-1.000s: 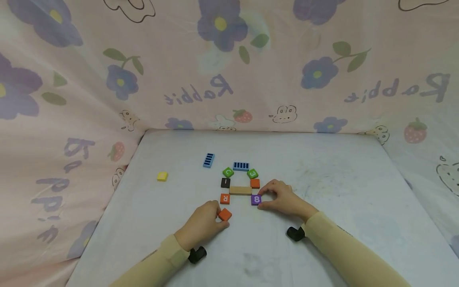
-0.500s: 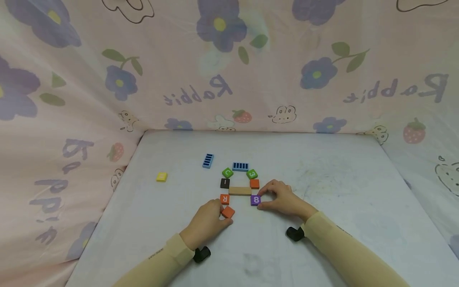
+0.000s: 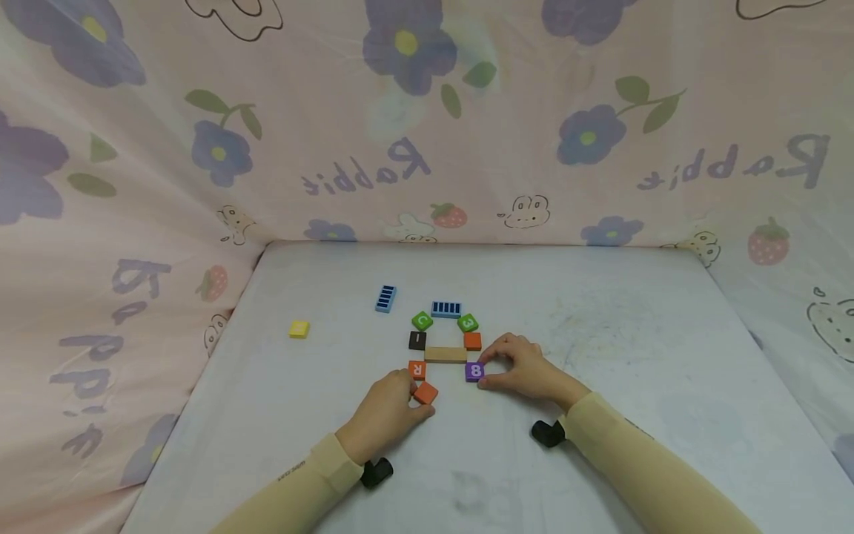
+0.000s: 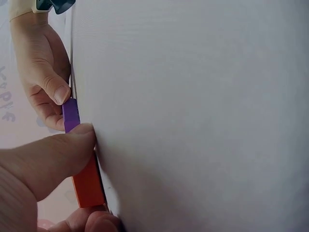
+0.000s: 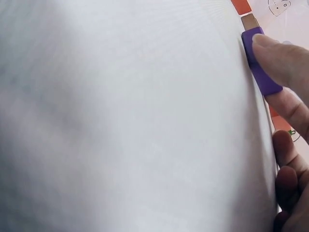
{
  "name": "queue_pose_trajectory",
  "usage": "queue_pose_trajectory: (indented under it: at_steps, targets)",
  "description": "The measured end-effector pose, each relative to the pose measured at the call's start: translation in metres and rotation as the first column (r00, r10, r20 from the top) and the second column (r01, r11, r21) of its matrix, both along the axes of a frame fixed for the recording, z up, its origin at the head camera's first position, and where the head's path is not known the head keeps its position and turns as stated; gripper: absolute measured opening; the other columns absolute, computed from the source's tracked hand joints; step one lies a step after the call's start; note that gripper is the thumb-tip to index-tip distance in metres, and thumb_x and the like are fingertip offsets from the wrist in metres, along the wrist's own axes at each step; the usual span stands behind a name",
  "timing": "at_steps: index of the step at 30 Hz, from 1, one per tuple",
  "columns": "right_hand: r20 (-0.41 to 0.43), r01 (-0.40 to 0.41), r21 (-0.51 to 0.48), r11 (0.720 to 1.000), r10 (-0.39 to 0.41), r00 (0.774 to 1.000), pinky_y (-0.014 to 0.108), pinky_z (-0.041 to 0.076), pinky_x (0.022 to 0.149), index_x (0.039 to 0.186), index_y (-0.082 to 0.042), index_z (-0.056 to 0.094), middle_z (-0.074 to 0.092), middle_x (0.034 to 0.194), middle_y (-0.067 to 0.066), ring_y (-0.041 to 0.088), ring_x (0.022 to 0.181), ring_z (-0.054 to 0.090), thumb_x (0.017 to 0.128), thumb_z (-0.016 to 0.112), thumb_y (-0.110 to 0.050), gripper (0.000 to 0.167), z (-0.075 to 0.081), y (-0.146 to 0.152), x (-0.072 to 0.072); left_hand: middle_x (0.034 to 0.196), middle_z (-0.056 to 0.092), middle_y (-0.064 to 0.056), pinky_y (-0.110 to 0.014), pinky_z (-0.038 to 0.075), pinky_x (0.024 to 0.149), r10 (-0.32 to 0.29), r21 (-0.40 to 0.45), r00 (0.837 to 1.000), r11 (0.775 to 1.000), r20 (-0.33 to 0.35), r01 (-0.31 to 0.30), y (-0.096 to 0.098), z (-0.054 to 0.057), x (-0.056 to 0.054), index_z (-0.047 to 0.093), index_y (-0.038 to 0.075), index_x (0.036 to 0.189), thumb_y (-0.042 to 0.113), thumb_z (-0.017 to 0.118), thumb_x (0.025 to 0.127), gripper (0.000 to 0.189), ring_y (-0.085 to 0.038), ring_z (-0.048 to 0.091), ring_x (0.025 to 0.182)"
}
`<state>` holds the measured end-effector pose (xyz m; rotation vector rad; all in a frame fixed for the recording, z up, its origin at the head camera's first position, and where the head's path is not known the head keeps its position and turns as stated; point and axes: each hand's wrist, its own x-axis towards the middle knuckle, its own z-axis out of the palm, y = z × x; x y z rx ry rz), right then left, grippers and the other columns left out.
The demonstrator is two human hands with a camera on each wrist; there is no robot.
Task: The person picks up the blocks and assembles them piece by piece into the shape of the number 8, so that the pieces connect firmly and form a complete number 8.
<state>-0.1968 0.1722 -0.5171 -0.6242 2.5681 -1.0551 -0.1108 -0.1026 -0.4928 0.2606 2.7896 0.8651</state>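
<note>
My left hand (image 3: 382, 414) pinches a plain orange square tile (image 3: 425, 393) between thumb and fingers, its corner close below the orange R tile (image 3: 416, 370). In the left wrist view the orange tile (image 4: 89, 186) shows edge-on under the thumb. On the right, my right hand (image 3: 527, 371) holds the purple 8 tile (image 3: 474, 371) by its sides; the right wrist view has the thumb on that purple tile (image 5: 260, 63). Between the two columns lies a wooden bar (image 3: 445, 355). Above it are a black tile (image 3: 417, 340), another orange tile (image 3: 472, 341) and two green tiles, C (image 3: 422, 320) and 3 (image 3: 468, 322).
A blue barred block (image 3: 446, 309) caps the arrangement at the top. Another blue block (image 3: 385, 299) lies to its left, and a yellow tile (image 3: 299, 329) farther left. The white table (image 3: 634, 334) meets a patterned cloth (image 3: 494, 148) at its back and sides.
My left hand has slid the orange tile slightly right and up, closer to the R tile. The right hand stays at the purple tile.
</note>
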Motion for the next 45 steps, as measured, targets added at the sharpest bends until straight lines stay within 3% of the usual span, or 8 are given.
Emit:
queue_pose_trajectory:
  at_steps: [21, 34, 37, 40, 45]
  targets:
    - [-0.004, -0.007, 0.006, 1.0, 0.007, 1.0, 0.042, 0.022, 0.087, 0.097, -0.038, 0.067, 0.054, 0.109, -0.012, 0.017, 0.11, 0.045, 0.072, 0.081, -0.052, 0.031, 0.001, 0.001, 0.0, 0.084, 0.055, -0.002, -0.031, 0.046, 0.065, -0.004, -0.007, 1.0, 1.0, -0.011, 0.004, -0.001, -0.001, -0.001, 0.06, 0.002, 0.093, 0.036, 0.079, 0.081, 0.04, -0.014, 0.051, 0.07]
    - [-0.002, -0.003, 0.005, 1.0, 0.003, 1.0, 0.042, 0.021, 0.087, 0.096, -0.039, 0.067, 0.054, 0.109, -0.012, 0.017, 0.111, 0.044, 0.073, 0.081, -0.052, 0.03, 0.0, 0.001, 0.001, 0.085, 0.055, -0.002, -0.033, 0.048, 0.068, -0.006, 0.001, 1.0, 1.0, 0.017, 0.006, -0.002, -0.002, -0.001, 0.06, 0.003, 0.094, 0.036, 0.08, 0.079, 0.041, -0.014, 0.052, 0.073]
    - [0.0, -0.005, 0.006, 1.0, 0.005, 1.0, 0.042, 0.021, 0.088, 0.096, -0.039, 0.067, 0.054, 0.109, -0.012, 0.017, 0.11, 0.044, 0.072, 0.08, -0.053, 0.031, -0.001, 0.001, 0.001, 0.085, 0.056, -0.001, -0.033, 0.047, 0.068, -0.008, -0.001, 0.998, 1.0, 0.062, 0.008, -0.006, 0.006, -0.002, 0.059, 0.006, 0.094, 0.04, 0.081, 0.077, 0.044, -0.014, 0.052, 0.074]
    - [0.001, -0.01, 0.002, 1.0, 0.01, 1.0, 0.043, 0.021, 0.09, 0.097, -0.039, 0.067, 0.054, 0.109, -0.012, 0.017, 0.11, 0.044, 0.073, 0.08, -0.053, 0.031, -0.001, 0.001, 0.001, 0.083, 0.056, -0.001, -0.033, 0.045, 0.066, 0.016, -0.013, 0.996, 1.0, 0.083, -0.015, -0.015, 0.023, -0.008, 0.061, 0.008, 0.096, 0.045, 0.081, 0.076, 0.047, -0.016, 0.052, 0.073]
    - [0.009, -0.001, -0.001, 1.0, 0.001, 1.0, 0.043, 0.02, 0.091, 0.097, -0.039, 0.067, 0.053, 0.11, -0.011, 0.018, 0.111, 0.044, 0.073, 0.08, -0.052, 0.03, 0.001, 0.0, 0.002, 0.097, 0.061, -0.003, -0.033, 0.046, 0.067, 0.134, 0.031, 0.991, 0.991, -0.002, -0.134, -0.04, 0.044, -0.042, 0.063, 0.01, 0.111, 0.047, 0.077, 0.08, 0.05, -0.018, 0.054, 0.081]
